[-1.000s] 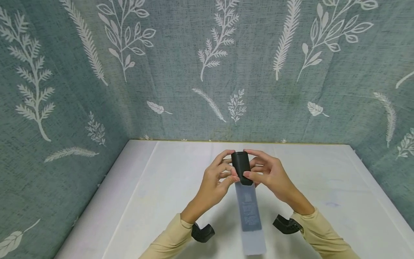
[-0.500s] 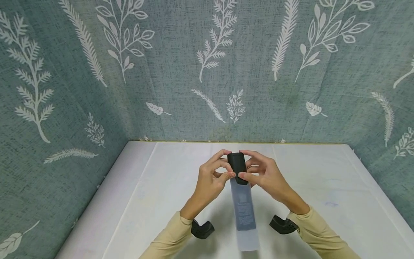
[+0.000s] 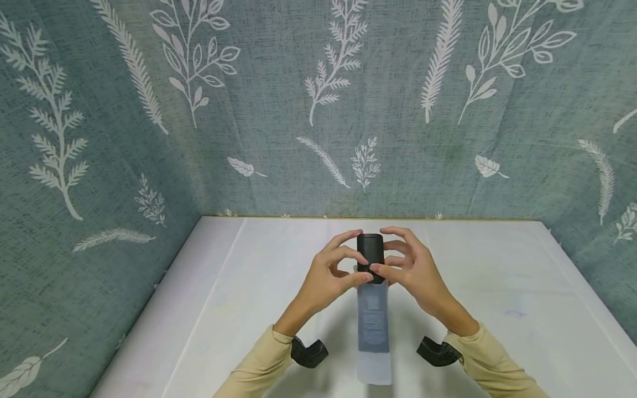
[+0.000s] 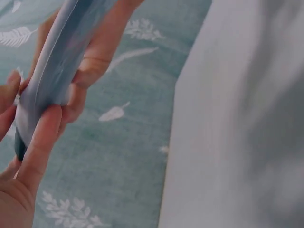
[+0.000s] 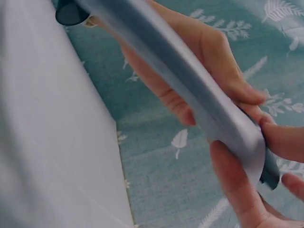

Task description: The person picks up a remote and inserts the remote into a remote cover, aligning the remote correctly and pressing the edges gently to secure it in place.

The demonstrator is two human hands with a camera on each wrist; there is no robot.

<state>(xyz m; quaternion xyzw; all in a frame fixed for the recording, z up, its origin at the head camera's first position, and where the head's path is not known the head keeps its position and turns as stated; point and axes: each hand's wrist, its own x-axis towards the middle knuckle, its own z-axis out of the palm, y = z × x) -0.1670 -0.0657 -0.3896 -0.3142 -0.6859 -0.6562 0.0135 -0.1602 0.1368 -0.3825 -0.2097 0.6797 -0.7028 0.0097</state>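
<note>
Both hands hold a small black rounded case-like object (image 3: 370,249) over the table, its exact kind unclear. A long translucent plastic sleeve (image 3: 373,326) with faint printing hangs down from it toward me. My left hand (image 3: 330,273) pinches the object's lower left side between thumb and fingers, with another finger at its top corner. From the right, my right hand (image 3: 415,271) has its thumb on the lower front and a finger reaching near the top. In the right wrist view, the sleeve (image 5: 190,71) curves between both hands, and a dark edge (image 5: 270,173) shows beyond its end.
A white table (image 3: 249,309) lies beneath the hands. Green cloth (image 3: 278,110) with white leaf prints rises behind it and along the sides. Black wrist mounts (image 3: 309,354) sit at both sleeve cuffs.
The plastic sleeve has swung from a slant to nearly straight, its lower end moving left. The hands shifted slightly left, then back. A left finger now lies farther over the black object's front.
</note>
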